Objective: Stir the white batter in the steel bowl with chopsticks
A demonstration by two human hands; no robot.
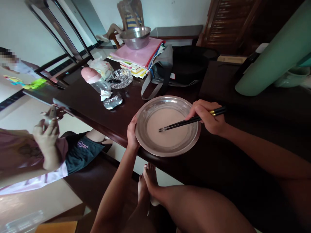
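Observation:
A round metal bowl (167, 154) with a wide rim is at the near edge of the dark table. Pale, milky liquid (167, 118) covers its bottom. My left hand (132, 132) grips the bowl's left rim, its fingers partly hidden behind the metal. In my right hand (208, 116) is a pair of black chopsticks (178, 124) with gold bands near the upper ends. Their tips are close together at the liquid's surface, left of the bowl's middle. My right fingers are wrapped round the chopsticks above the bowl's right rim.
Beyond the bowl lie a grey bag (157, 81), a glass ashtray (120, 78), a pink-capped bottle (93, 79) and a stack of folders (138, 55) bearing another metal bowl (137, 38). A green cylinder (269, 55) stands right. Another person's hands (48, 129) hold a small object at left.

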